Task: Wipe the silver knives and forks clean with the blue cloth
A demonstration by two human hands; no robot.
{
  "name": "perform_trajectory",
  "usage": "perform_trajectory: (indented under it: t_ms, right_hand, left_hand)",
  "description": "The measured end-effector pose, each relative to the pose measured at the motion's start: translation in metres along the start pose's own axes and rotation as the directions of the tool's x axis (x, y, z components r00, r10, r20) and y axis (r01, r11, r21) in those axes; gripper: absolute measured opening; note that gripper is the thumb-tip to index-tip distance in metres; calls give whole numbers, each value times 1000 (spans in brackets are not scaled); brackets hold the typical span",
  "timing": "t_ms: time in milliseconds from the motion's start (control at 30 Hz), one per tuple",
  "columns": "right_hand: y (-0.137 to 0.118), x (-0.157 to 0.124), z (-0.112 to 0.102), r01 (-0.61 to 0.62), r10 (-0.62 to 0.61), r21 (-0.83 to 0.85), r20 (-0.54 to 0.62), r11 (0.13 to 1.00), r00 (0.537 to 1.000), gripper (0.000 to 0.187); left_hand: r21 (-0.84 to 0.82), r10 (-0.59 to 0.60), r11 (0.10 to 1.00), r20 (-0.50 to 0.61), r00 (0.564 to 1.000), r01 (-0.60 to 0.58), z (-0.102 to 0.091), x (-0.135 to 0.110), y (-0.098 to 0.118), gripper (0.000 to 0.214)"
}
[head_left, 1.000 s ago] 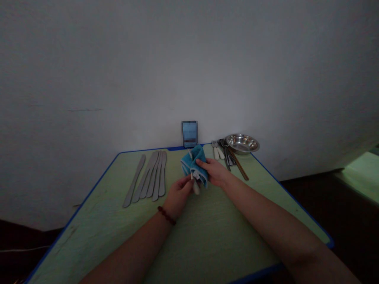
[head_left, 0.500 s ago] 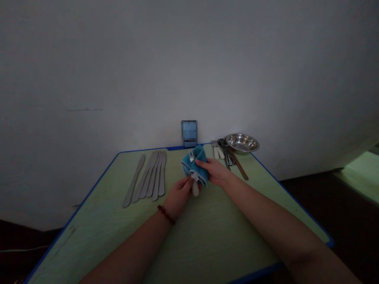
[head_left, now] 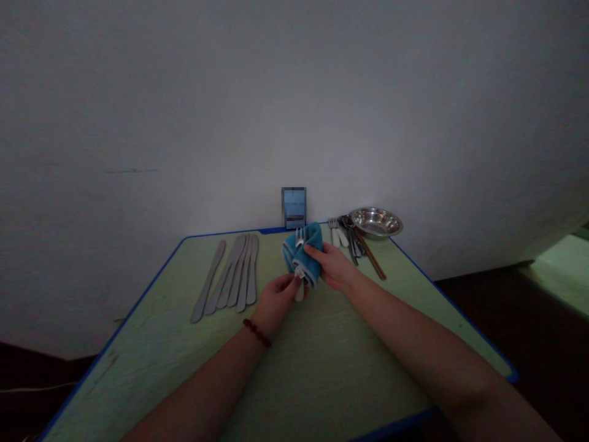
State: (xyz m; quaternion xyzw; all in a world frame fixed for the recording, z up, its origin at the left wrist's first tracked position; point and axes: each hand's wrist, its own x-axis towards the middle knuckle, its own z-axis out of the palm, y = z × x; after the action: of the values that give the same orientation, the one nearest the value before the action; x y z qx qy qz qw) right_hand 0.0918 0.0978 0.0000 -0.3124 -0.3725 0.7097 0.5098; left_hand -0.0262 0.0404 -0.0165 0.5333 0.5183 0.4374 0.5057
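A fork [head_left: 300,235] with a pale handle is held upright over the middle of the table. My left hand [head_left: 279,297], with a dark red bead bracelet at the wrist, grips its handle low down. Around the fork's middle lies a folded blue cloth [head_left: 313,238] with a pale edge. My right hand [head_left: 335,266] is closed on the cloth, thumb in front, pressing it against the fork just below the tines. The fingers behind the cloth are hidden.
Several grey table knives [head_left: 237,276] lie on the left of the pale green table [head_left: 304,374]. At the back right are white-handled forks [head_left: 336,233], dark metal cutlery [head_left: 352,240], wooden chopsticks [head_left: 373,258] and a steel bowl [head_left: 376,222]. A tablet-like screen [head_left: 294,207] leans against the wall.
The fork's tines now stand higher and face me more plainly above the cloth. The cloth has shifted slightly, and less of the handle's lower end shows. Both hands keep hold.
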Motion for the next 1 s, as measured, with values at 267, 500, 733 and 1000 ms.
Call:
perform_trajectory:
  t_ms: [267,500,733,1000]
  right_hand:
    - [1,-2,2,51,-52,-68,-27,996,998,25]
    - [2,0,0,64,-70,-67,-80,996,994,24]
    - [-1,5,-2,43,-45,-24,-99,999,994,24]
    - [-3,7,-4,19,-20,-7,-112,1000,993,17]
  left_hand:
    - [21,-6,1000,16,1000,6,2,-2,4,29]
    - [21,-4,1000,48,999,3,1,-1,3,30]
    - [63,12,998,27,1000,-14,1,1,0,31]
    - [43,27,999,23,999,-28,0,-1,2,29]
